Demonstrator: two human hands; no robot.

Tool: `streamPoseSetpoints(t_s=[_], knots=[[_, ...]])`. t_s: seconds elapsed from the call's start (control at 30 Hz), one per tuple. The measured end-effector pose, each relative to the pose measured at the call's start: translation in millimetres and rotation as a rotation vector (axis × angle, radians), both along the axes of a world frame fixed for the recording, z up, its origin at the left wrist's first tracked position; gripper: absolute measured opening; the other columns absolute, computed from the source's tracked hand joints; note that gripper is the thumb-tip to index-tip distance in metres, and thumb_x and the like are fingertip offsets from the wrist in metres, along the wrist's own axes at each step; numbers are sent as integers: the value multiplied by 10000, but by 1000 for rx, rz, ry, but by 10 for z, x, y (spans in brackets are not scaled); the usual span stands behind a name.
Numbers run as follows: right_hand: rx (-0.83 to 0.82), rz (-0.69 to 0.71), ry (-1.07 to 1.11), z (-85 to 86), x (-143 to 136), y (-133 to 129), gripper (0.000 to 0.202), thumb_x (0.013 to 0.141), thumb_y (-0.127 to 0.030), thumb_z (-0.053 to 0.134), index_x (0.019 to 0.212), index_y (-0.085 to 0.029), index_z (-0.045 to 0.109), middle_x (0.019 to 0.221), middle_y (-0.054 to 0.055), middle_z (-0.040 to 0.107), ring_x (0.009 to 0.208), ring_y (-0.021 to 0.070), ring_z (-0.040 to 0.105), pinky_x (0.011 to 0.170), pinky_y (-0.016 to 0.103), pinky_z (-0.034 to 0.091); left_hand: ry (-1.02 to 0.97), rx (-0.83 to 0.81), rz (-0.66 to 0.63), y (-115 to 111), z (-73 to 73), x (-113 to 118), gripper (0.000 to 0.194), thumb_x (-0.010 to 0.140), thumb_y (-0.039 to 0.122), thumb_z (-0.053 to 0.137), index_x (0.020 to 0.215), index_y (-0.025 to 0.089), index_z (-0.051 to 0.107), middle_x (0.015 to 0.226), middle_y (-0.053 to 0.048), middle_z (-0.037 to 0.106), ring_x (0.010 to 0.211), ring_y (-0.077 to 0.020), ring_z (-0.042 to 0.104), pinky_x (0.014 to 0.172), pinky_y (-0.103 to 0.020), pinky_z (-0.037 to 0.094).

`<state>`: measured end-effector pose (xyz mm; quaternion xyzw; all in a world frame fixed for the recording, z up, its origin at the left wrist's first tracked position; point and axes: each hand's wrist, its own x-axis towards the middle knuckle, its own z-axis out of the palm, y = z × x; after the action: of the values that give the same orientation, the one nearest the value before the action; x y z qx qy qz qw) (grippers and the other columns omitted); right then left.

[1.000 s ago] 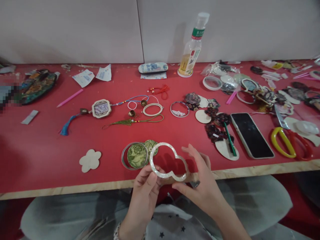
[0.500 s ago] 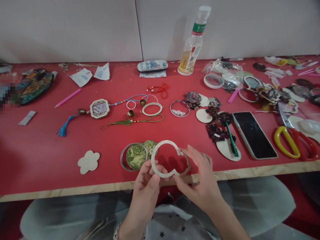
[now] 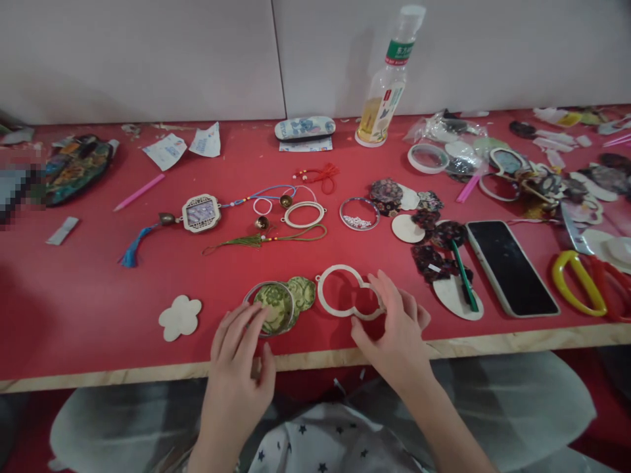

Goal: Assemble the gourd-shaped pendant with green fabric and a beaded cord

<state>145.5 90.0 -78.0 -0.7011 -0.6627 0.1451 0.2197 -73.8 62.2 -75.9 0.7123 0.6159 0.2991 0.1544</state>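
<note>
My right hand (image 3: 397,328) has its thumb and fingers around the smaller lobe of a pale gourd-shaped frame (image 3: 338,268), which appears to lie flat near the table's front edge. My left hand (image 3: 239,355) is open, its fingers stretched over the left side of a thin round ring (image 3: 252,289). Whether the fingertips touch the ring cannot be made out. Inside and under that ring lies a green patterned gourd-shaped piece (image 3: 302,293), its narrow end sticking out to the right. A pale flower-shaped piece (image 3: 180,318) rests further left.
Behind are a framed pendant (image 3: 201,213), a green tassel cord (image 3: 251,241), an oval frame (image 3: 304,215) and a ring of white beads (image 3: 359,222). To the right lie dark fabric scraps (image 3: 387,192), a phone (image 3: 513,268) and scissors (image 3: 574,286). A bottle (image 3: 382,108) stands at the back.
My left hand has let go of the gourd-shaped frame and moved left over the ring. The frame has been lowered towards the table, with my right hand still at its end.
</note>
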Motion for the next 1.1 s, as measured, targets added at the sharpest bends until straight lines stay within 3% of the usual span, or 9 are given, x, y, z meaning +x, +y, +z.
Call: streamPoseSetpoints(t_s=[0.13, 0.37, 0.53, 0.73, 0.9, 1.1], knots=[[-11, 7, -24, -34, -14, -1, 716, 698, -295, 527, 1328, -220, 195, 1158, 85, 549, 1046, 298, 420, 867, 489, 248, 197, 72, -37, 46, -76, -147, 378, 749, 102, 499, 1109, 212, 528, 1239, -98, 482, 1193, -301, 381, 995, -532, 272], [40, 49, -115, -58, 10, 58, 550, 709, -316, 522, 1232, -208, 390, 1167, 96, 530, 1035, 309, 417, 821, 469, 301, 216, 129, -120, 62, -134, -180, 199, 749, 128, 544, 922, 206, 602, 1145, -90, 555, 1120, -273, 469, 991, -532, 287], [9, 35, -78, -19, 0, 106, 431, 686, -315, 555, 1103, -226, 497, 1144, 88, 508, 1010, 301, 423, 804, 456, 332, 112, 147, -125, 74, -145, -190, 184, 757, 102, 541, 882, 209, 622, 1080, -74, 607, 1063, -246, 520, 995, -515, 294], [-5, 48, -58, 9, 30, 133, 385, 646, -315, 573, 1023, -252, 518, 1205, 82, 407, 1036, 321, 389, 770, 458, 343, -134, 211, -29, 1, -59, -118, 276, 725, 52, 569, 928, 230, 625, 951, -43, 645, 942, -224, 570, 968, -504, 343], [-58, 113, -34, 34, 47, 141, 426, 644, -250, 539, 1066, -266, 480, 1161, 74, 426, 1005, 299, 399, 755, 432, 349, -321, 200, 43, -99, -6, -5, 289, 686, 11, 589, 884, 219, 626, 855, -24, 639, 875, -206, 580, 911, -415, 413], [-73, 136, -59, -4, 55, 146, 609, 657, -261, 526, 1241, -263, 352, 1144, 85, 464, 994, 304, 405, 779, 470, 352, -317, 118, 21, -140, -21, 126, 273, 674, 38, 611, 878, 219, 632, 817, -34, 650, 760, -188, 592, 737, -295, 477]])
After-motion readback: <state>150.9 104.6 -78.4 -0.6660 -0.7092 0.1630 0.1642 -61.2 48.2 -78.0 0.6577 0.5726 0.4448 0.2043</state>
